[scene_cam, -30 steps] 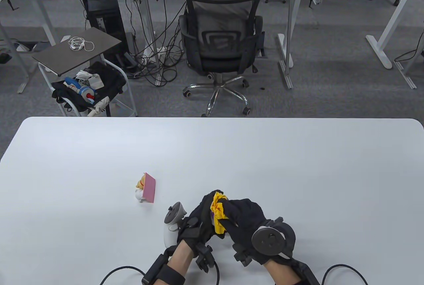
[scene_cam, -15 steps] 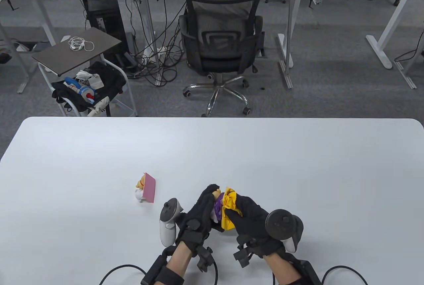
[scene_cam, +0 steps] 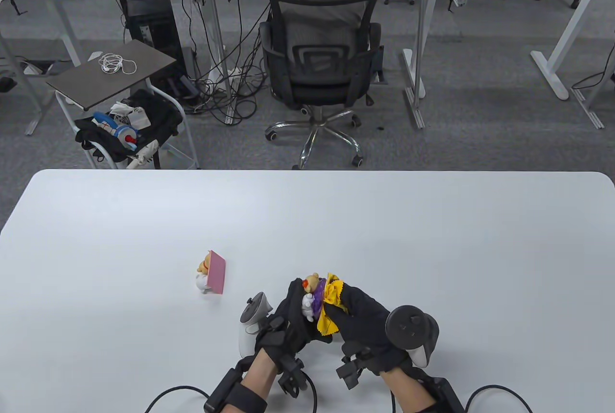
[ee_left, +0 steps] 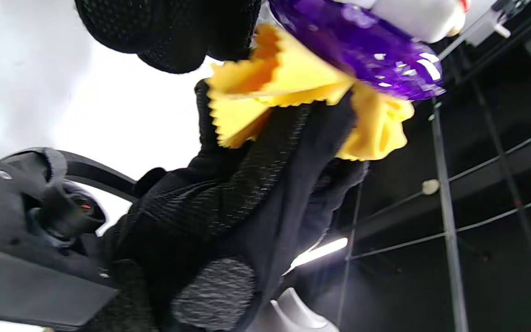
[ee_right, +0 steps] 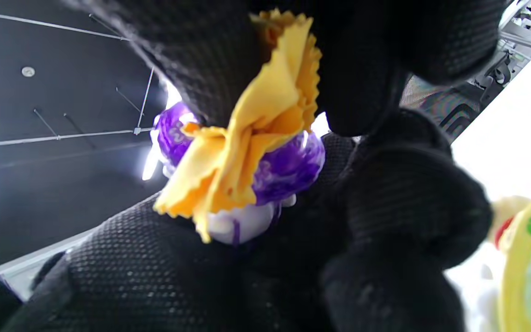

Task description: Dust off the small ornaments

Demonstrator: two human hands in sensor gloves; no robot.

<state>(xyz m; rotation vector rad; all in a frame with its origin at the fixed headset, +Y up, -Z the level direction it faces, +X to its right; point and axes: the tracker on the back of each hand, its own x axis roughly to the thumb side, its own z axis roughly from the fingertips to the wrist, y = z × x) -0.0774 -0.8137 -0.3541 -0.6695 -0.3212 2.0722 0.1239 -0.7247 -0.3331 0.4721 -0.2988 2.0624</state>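
Since half a second ago the left hand [scene_cam: 293, 319] has turned the bear figurine [scene_cam: 312, 297] so that its head and orange snout now show above the fingers, where before a fingertip covered the top. The right hand [scene_cam: 365, 319] has shifted only slightly, its yellow cloth [scene_cam: 329, 305] staying against the figurine's purple side. A full second ago the cloth hid the figurine altogether.

The figurine is a small tan bear with a glossy purple disc behind it and white parts below; the left wrist view shows the purple disc [ee_left: 357, 50] pressed against the cloth [ee_left: 288, 78]. The left hand's fingers are curled round the figurine, holding it above the table [scene_cam: 432, 240] at about 6 o'clock on the tabletop, near the front edge. The right hand pinches the bunched cloth between thumb and fingers, and the two hands are close together, touching through the cloth and figurine.

A second ornament [scene_cam: 211, 273], a bear with a pink card leaning on it, stands at 10 o'clock from the hands, well apart from them. The tabletop runs wide and bare toward 12 and 3 o'clock. Beyond the far edge, at 12 o'clock, a person sits in an office chair [scene_cam: 319, 62] facing away.
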